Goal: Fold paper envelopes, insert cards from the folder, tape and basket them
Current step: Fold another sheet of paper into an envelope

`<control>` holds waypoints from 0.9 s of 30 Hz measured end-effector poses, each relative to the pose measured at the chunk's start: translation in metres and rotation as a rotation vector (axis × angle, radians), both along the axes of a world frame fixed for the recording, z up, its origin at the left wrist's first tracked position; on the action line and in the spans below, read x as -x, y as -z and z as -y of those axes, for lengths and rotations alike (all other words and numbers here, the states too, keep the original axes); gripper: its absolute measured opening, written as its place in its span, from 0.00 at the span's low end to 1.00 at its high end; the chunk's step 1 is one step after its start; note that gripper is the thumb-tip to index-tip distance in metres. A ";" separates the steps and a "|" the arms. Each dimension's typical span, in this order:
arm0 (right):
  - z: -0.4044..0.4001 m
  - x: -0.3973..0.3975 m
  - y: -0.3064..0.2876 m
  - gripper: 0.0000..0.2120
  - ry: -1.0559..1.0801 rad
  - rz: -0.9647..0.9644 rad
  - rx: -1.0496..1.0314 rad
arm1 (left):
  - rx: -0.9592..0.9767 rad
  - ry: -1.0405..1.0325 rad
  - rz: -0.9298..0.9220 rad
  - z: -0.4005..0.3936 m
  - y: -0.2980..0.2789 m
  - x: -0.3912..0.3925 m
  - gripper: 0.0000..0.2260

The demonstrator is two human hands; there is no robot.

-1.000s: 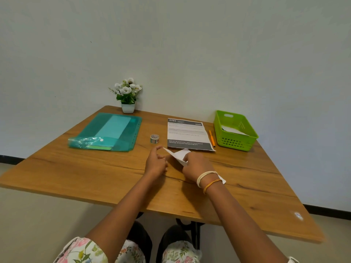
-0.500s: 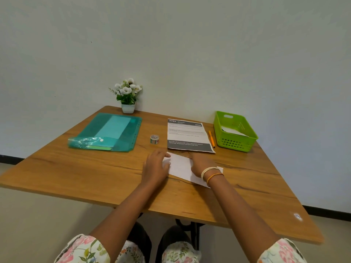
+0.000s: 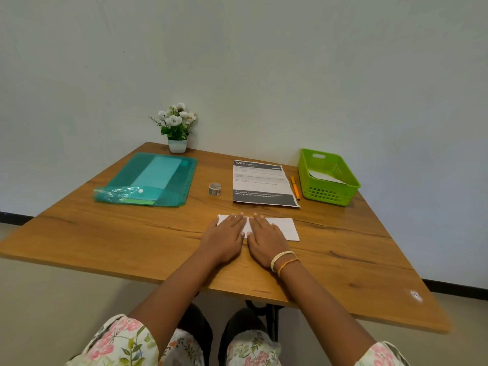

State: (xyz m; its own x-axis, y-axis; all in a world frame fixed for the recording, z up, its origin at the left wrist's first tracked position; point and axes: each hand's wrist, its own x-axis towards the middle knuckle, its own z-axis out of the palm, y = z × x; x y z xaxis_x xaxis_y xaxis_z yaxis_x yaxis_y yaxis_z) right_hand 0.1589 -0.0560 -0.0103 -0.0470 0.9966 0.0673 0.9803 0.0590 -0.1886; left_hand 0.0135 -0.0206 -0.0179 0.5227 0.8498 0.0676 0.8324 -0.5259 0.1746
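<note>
1. Fingers (image 3: 239,220) of both hands lie straight, grasping nothing, pressing the white paper (image 3: 284,228) flat on the table (image 3: 105,233).
2. Left hand (image 3: 224,239) and right hand (image 3: 266,240) sit side by side on it.
3. Step judged: creasing the envelope fold.
4. Next calls for a card from the teal folder (image 3: 148,180), then the tape roll (image 3: 215,188).

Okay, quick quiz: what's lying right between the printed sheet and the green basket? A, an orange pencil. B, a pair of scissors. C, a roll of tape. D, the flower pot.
A: the orange pencil lies along the right edge of the printed sheet, just left of the green basket.
</note>
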 end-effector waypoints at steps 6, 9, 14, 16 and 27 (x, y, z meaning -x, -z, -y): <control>0.004 -0.025 0.002 0.27 0.087 0.040 0.048 | 0.023 -0.065 -0.009 0.000 -0.001 0.004 0.25; 0.008 -0.045 0.001 0.27 0.141 0.063 0.066 | 0.037 -0.112 -0.014 -0.002 -0.001 0.011 0.25; 0.012 -0.054 0.002 0.27 0.203 0.076 0.087 | 0.044 -0.170 -0.016 -0.002 -0.002 0.018 0.25; 0.011 -0.044 0.002 0.28 0.231 0.071 0.057 | 0.040 -0.174 -0.018 -0.002 -0.002 0.018 0.25; -0.008 -0.009 0.005 0.29 0.170 0.016 0.060 | 0.024 -0.146 0.039 -0.007 -0.001 0.025 0.29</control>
